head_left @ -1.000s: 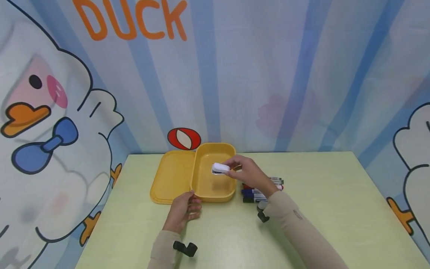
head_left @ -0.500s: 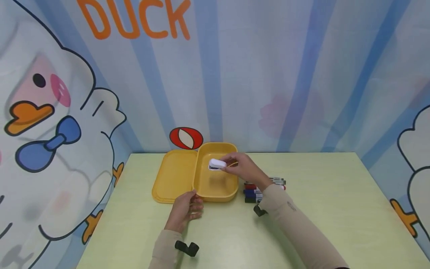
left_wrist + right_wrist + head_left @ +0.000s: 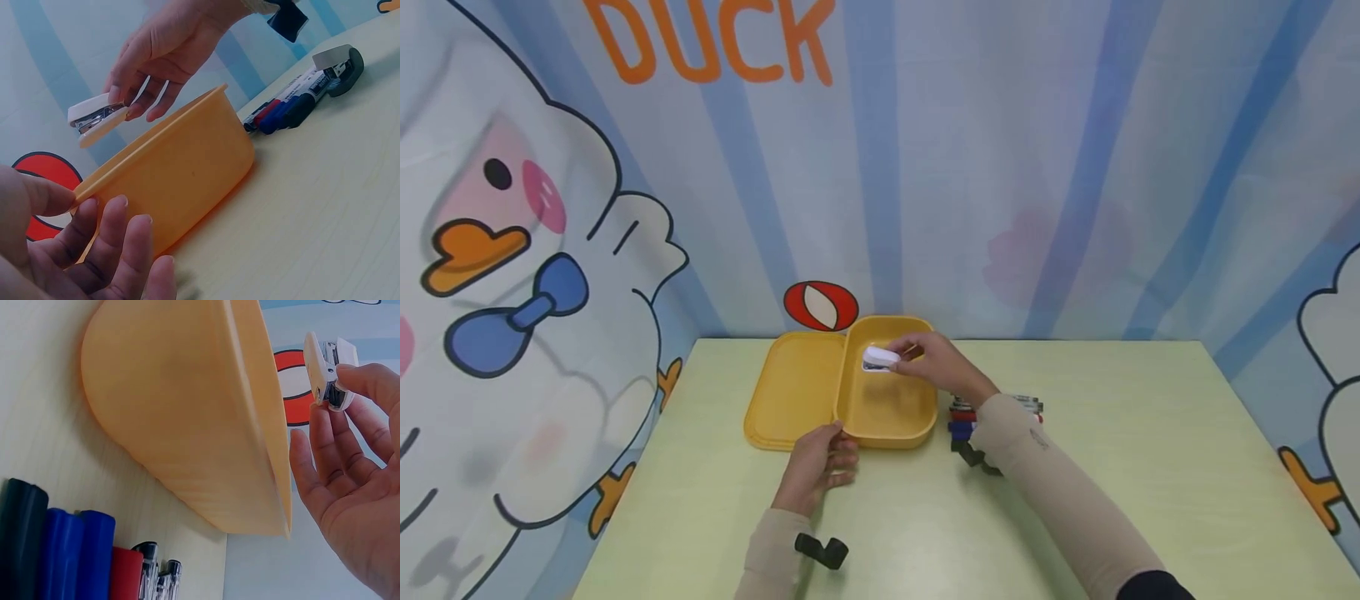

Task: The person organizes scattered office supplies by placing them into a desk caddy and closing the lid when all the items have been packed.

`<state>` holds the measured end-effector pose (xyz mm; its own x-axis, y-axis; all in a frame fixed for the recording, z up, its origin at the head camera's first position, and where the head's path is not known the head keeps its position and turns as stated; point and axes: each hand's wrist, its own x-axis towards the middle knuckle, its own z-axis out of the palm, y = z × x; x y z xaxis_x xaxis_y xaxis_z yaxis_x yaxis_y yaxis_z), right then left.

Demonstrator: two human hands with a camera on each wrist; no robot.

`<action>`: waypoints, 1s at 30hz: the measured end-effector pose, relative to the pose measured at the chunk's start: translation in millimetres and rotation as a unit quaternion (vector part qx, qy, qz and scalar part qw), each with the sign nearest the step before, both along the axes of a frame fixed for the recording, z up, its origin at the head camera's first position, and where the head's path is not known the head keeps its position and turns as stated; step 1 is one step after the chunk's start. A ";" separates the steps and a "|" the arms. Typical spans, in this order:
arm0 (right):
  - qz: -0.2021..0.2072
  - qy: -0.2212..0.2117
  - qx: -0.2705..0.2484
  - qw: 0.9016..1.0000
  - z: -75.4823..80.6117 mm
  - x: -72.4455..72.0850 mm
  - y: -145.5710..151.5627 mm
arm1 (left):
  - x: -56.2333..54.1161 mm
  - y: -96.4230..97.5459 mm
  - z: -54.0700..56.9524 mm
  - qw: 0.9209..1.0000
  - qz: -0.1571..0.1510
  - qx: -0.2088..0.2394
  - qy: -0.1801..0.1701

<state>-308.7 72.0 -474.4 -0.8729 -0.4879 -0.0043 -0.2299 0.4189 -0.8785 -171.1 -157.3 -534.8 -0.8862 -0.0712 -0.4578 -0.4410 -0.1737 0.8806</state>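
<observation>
In the head view, a yellow plastic box (image 3: 891, 417) stands near the table's back edge, its lid (image 3: 793, 392) spread flat to the left. Thumb and forefinger of my left hand (image 3: 811, 468) pinch the rim at the front left corner, as the left wrist view shows. Above the box's inside, my right hand (image 3: 938, 367) holds a small white stapler (image 3: 880, 358) between thumb and fingers. Its metal parts show in the right wrist view, where the stapler (image 3: 331, 374) is clear of the box wall (image 3: 169, 394).
Right of the box lie several markers (image 3: 962, 417) with black, blue and red caps, partly behind the right sleeve (image 3: 1011, 433). Several clear pens (image 3: 164, 581) lie beside them. A small grey and black object (image 3: 340, 65) sits at their near end. A printed curtain (image 3: 955, 167) hangs behind the table.
My right hand has carried the stapler a little left and farther back over the box. The left hand stays at the rim. The head view has shifted slightly.
</observation>
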 end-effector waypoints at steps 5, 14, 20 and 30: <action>0.001 -0.010 -0.012 1.000 -4.2 -7.8 -4.7 | -2.2 -0.3 -1.2 1.000 -0.003 0.007 0.002; -0.001 -0.019 -0.005 1.000 -8.6 -17.8 -12.7 | -2.3 -1.2 -1.0 1.000 -0.008 0.008 0.004; 0.000 0.002 0.011 1.000 -7.0 -23.1 -17.8 | -0.4 -0.7 1.7 1.000 -0.007 0.010 0.010; 0.005 0.025 0.009 1.000 -13.5 -32.9 -25.6 | -2.2 -2.1 -1.0 1.000 -0.016 0.006 0.007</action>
